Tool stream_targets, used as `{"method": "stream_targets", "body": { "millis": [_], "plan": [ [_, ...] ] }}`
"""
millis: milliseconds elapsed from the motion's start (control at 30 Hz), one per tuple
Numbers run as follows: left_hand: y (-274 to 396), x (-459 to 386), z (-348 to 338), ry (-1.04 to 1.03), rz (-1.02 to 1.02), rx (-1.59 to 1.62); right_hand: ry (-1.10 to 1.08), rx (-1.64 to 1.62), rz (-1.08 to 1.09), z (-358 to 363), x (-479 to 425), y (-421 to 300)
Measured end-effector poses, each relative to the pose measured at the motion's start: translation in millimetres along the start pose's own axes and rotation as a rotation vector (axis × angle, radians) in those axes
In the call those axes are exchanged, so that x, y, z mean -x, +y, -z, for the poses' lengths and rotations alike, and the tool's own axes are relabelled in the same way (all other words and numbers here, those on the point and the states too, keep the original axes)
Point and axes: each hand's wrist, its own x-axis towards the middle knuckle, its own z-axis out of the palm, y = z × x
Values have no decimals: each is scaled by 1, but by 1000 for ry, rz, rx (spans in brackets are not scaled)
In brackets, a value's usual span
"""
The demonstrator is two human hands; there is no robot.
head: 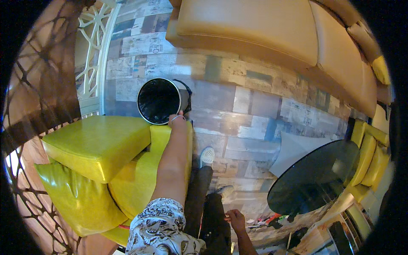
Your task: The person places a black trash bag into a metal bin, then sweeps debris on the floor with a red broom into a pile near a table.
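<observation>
My left hand [176, 119] reaches forward to the near rim of a round waste bin [159, 101] lined with a black plastic bag. Its fingers grip the rim; a bracelet circles the wrist. Beside the bin is a yellow-green leather armchair [134, 181], with a thick seat cushion [98, 140] lying tilted across it and a pillow [79, 197] of the same colour under that. Near my dark-trousered leg hangs my right hand [235, 220], its fingers loosely bent with nothing visible in them.
A tan leather sofa [248, 28] runs along the far side. To the right stands an oval black glass table [315, 178] on a pale base [287, 153]. Small coloured items [271, 220] lie on the floor near it. A white lattice panel [95, 57] stands at the left.
</observation>
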Motion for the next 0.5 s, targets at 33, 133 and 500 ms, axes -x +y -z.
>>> {"method": "stream_targets", "body": {
  "millis": [33,133,500],
  "plan": [
    [0,-8,8,-4,-131,-282,-2,-15,2,-1,0,-3],
    [12,-16,32,70,-8,-178,-11,-45,7,-6,3,-10],
    [50,-12,61,81,-22,-300,-84,-25,-25,-31,-5,-27]
  ]
}}
